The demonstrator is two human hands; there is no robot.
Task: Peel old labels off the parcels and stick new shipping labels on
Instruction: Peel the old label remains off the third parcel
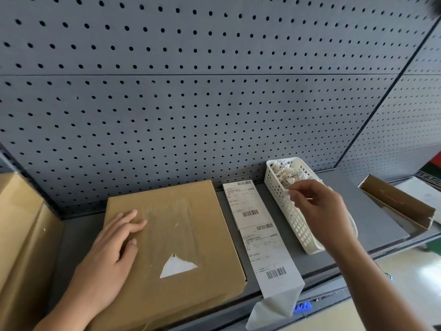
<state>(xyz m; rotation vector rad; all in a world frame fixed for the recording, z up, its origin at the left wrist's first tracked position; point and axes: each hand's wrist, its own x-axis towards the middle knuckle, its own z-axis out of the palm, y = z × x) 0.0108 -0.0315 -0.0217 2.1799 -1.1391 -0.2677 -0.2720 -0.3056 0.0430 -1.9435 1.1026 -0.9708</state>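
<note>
A flat brown cardboard parcel (181, 235) lies on the grey shelf. A white triangular scrap of old label (177, 267) still sticks to its top, with pale glue traces above it. My left hand (112, 249) rests flat on the parcel's left part, fingers straight. To the parcel's right lies a strip of new shipping labels (260, 237), its end hanging over the shelf edge. My right hand (315, 206) is over the white basket (293, 218) and pinches a small white label scrap (287, 192) between thumb and fingers.
The basket holds several crumpled label scraps. A grey pegboard wall (214, 91) rises behind the shelf. Another cardboard box (21, 225) stands at the left, and an open cardboard flap (396, 204) lies at the right. The shelf front edge (322, 292) runs close below.
</note>
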